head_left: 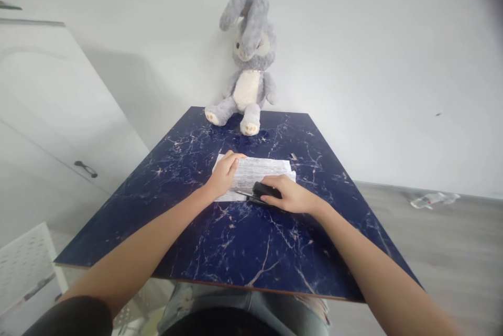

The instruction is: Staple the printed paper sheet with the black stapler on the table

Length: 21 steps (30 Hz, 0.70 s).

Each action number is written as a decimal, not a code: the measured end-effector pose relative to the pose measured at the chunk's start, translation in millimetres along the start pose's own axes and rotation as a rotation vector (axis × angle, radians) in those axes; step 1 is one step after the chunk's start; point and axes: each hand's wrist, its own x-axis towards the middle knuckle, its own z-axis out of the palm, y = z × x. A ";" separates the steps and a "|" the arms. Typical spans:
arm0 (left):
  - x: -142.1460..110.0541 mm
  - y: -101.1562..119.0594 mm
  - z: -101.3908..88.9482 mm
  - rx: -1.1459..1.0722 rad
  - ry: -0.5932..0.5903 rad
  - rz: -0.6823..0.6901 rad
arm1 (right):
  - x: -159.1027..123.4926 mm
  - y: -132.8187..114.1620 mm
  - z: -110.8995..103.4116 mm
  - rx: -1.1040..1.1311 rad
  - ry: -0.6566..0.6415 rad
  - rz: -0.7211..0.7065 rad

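A sheet of paper (263,167) covered with lines of print lies on the dark blue marbled table (236,252). My left hand (225,171) is closed on its left side, fingers bent over the far edge. In my right hand (288,194) is a black stapler (262,189), gripped from the right. Its front end points left over the lower part of the paper, and a thin metal part (244,193) sticks out there. My palm and fingers hide the stapler's rear end.
A grey plush rabbit (247,87) sits at the table's far end against the wall. Beyond the paper's upper right corner lies a small metallic piece (293,156). A white cabinet (47,116) stands to the left; clear plastic packaging (434,199) lies on the floor at right.
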 end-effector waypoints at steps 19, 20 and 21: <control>-6.2 1.1 -3.6 -0.296 -0.499 0.011 | -2.4 7.8 -6.7 0.021 -0.022 -0.015; -6.2 1.0 -3.5 -0.298 -0.504 0.009 | -2.3 7.6 -6.7 0.021 -0.024 -0.017; -6.1 1.0 -3.5 -0.299 -0.509 0.006 | -2.2 7.5 -6.6 0.022 -0.026 -0.018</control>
